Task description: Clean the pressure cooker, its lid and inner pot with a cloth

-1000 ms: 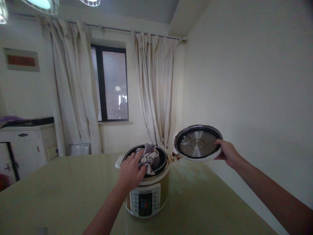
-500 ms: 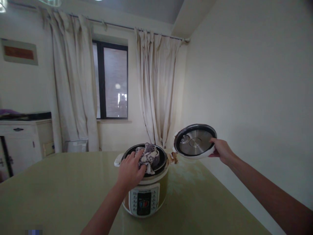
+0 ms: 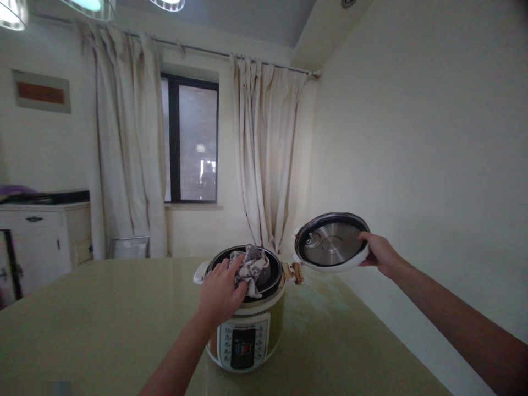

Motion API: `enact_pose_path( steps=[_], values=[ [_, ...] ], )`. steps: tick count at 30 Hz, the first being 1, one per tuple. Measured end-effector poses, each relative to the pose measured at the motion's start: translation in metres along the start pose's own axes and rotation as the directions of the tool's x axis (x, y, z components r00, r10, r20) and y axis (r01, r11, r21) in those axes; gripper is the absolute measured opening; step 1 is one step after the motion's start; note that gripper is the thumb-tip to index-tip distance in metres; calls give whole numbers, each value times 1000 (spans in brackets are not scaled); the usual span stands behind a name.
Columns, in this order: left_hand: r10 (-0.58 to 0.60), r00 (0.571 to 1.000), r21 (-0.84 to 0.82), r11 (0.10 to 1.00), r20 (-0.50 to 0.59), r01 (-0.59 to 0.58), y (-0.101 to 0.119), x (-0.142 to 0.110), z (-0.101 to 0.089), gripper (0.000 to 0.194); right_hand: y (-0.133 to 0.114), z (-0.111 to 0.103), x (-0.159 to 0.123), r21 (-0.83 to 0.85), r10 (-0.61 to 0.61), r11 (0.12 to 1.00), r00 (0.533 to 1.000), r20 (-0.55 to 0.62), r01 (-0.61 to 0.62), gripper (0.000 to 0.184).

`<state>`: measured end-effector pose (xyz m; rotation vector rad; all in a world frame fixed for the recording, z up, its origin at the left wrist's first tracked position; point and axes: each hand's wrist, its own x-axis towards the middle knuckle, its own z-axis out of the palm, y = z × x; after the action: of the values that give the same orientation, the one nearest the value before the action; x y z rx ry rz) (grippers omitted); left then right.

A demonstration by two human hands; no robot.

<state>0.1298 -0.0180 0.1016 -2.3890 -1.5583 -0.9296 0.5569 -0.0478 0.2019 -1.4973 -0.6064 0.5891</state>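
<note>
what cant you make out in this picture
From the head view:
- Floor of the inner pot: partly hidden by the patterned cloth and the left hand.
- Outer face of the lid: turned away; the underside faces the camera.
- Most of the right hand's fingers: behind the lid.
- Lettering on the control panel: too small and blurred.
- Ceiling lamps: cut off by the top edge.

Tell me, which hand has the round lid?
The right hand, gripping the lid by its edge; the left hand instead holds a patterned cloth at the top of the open cooker.
</note>
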Motion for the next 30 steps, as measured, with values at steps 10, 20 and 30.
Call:
enact_pose_path(
  steps=[10, 20, 30],
  values=[
    [3, 1000, 10, 1000, 11, -3, -1, 1, 2, 59, 40, -5, 2, 60, 80, 995, 997, -14, -79, 12],
    [1, 1000, 11, 1000, 10, -1, 2, 0, -5, 60, 125, -9, 0, 124, 230, 967, 972, -50, -222, 20],
    [1, 999, 11, 1000, 32, -1, 1, 2, -4, 59, 211, -6, -2, 185, 337, 927, 941, -36, -325, 20]
  ],
)
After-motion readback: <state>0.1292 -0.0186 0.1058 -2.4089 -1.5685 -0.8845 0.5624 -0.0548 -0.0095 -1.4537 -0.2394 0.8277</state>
